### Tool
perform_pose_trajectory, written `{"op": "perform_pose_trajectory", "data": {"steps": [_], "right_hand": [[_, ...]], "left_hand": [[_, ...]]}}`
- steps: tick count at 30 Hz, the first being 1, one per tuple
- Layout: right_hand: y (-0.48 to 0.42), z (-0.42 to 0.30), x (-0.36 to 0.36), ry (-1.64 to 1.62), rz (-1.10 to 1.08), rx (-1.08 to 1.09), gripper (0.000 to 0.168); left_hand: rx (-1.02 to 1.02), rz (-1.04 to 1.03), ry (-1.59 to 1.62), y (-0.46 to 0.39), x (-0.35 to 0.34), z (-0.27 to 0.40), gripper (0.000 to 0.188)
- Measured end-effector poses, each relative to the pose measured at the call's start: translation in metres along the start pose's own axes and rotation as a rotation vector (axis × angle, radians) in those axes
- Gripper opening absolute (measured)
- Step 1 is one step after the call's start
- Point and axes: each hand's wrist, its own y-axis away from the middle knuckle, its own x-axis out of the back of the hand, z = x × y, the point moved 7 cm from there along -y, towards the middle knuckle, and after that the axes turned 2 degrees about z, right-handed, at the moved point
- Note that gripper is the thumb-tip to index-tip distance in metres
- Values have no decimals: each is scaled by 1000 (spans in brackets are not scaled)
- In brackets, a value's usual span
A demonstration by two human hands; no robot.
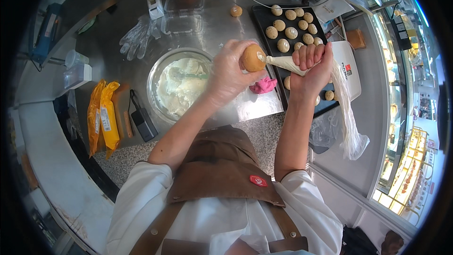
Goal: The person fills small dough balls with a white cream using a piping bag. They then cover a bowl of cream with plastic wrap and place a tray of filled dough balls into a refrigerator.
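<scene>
A round golden bun (252, 58) sits in the grip of my left hand (231, 72), which wears a clear plastic glove. White cream shows on the bun's right side. Bare, my right hand (311, 63) squeezes a clear piping bag (283, 63) full of white cream. The bag's tip touches the creamy spot on the bun, and its slack end hangs down past my wrist. Left of my gloved hand stands a steel bowl (152, 85) holding white cream (180, 85) and a pale green utensil, partly sunk in it. Beneath my hands lies a crumpled pink cloth (263, 85).
A black baking tray (260, 14) with several small buns lies at the right, partly behind my right hand. One bun (236, 11) rests on the steel table (219, 3). A plastic glove (136, 39), clear clamshell box (182, 24), yellow packets (109, 113) and power bank (144, 124) lie leftward.
</scene>
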Motion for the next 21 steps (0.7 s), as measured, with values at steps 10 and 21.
{"op": "perform_pose_trajectory", "data": {"steps": [10,21], "right_hand": [[-23,25,22,-401,15,-128,44],[-37,29,41,-396,63,-183,43]], "left_hand": [[29,-127,236,-6,-9,-6,55],[241,-176,207,-34,-10,-39,57]]}}
